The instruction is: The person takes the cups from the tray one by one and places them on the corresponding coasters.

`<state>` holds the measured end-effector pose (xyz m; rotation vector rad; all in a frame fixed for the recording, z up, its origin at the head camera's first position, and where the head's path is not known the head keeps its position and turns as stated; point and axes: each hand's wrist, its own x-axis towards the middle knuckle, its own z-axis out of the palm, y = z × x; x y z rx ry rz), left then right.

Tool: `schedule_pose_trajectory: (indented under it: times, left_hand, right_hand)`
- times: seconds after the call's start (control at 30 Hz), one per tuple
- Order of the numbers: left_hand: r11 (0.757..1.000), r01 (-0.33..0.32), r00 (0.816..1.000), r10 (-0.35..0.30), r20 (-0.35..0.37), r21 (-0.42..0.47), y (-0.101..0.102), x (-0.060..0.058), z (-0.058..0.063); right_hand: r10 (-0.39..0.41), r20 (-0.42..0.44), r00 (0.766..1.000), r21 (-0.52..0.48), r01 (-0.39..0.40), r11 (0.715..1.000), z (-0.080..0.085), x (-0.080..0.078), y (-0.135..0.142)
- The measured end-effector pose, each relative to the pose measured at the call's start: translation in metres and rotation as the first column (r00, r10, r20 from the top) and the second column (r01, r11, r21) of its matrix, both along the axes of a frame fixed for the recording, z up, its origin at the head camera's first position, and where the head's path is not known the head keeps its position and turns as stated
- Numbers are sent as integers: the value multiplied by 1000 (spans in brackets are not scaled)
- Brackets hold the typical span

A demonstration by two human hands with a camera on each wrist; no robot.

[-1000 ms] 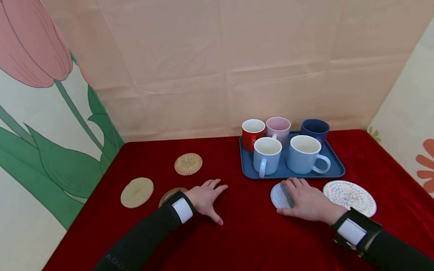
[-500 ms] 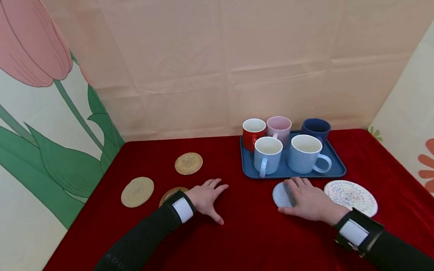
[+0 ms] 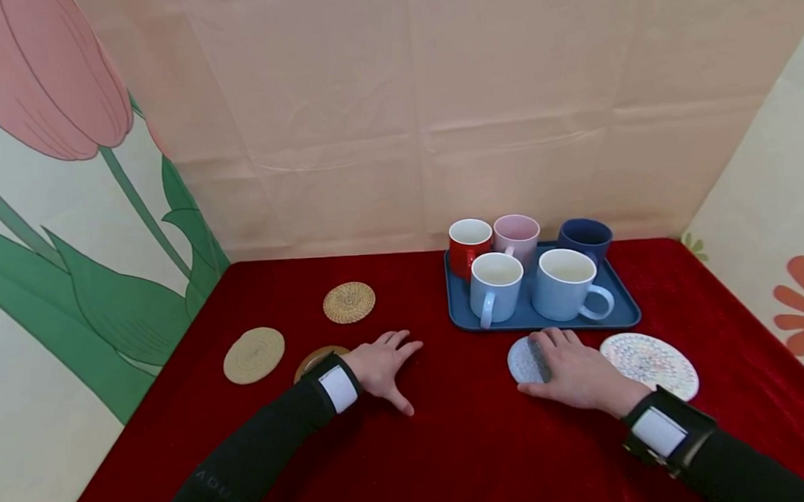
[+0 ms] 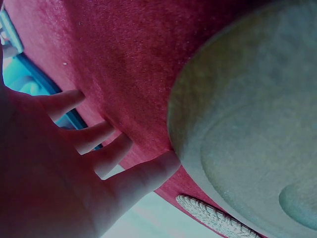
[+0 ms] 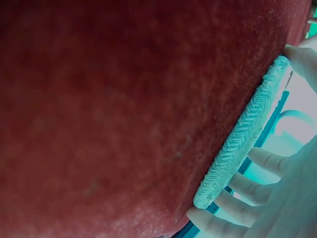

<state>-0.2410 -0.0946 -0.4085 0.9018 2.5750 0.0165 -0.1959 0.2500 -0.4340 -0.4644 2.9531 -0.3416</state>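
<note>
In the head view my right hand (image 3: 578,372) grips a small round grey-blue woven coaster (image 3: 524,360) in front of the tray. The right wrist view shows the thumb at one end of this coaster's braided rim (image 5: 237,144) and the fingers near the other. My left hand (image 3: 382,369) is spread low over the red cloth, holding nothing. Beneath its wrist lies a brown round coaster (image 3: 315,360), partly hidden; the left wrist view shows its recessed face (image 4: 252,129). To the right hand's right is a larger white speckled round mat (image 3: 652,363).
A blue tray (image 3: 627,308) at the back right bears a red mug (image 3: 461,256), a pink mug (image 3: 519,238), a navy cup (image 3: 593,243) and two light-blue mugs, one left (image 3: 501,295), one right (image 3: 559,293). Two straw coasters, one tan (image 3: 254,355), one braided (image 3: 349,303), lie left.
My right hand and the grey-blue coaster have shifted slightly to the right. My left hand has stayed where it was.
</note>
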Motion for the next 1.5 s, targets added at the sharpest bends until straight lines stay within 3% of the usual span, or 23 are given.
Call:
schedule_pose_trajectory:
  times: [0.47,0.67,0.8,0.9,1.07,1.27,1.5]
  left_hand:
    - [1000,-7,1000,7,5,-12,1,0,1]
    - [998,-25,999,23,38,61,-5,-7,-1]
    - [976,-76,997,70,35,202,-24,-13,1]
    - [948,-139,990,137,28,286,-45,-15,11]
    - [922,-217,973,231,-6,320,-85,-11,21]
    - [924,-221,971,240,-22,312,-116,4,10]
    - [931,-255,965,261,14,261,-121,18,-6]
  right_hand:
    - [-11,15,1000,1,11,1000,0,2,0]
    - [12,-63,998,13,-11,1000,0,5,-3]
    - [27,-141,990,-29,-32,999,6,8,-5]
    - [32,-172,985,-57,-42,997,14,10,-4]
    - [31,-182,983,-63,-43,997,26,11,-1]
    - [35,-158,987,-69,-46,997,29,10,2]
    - [48,-139,989,-65,-58,996,26,8,1]
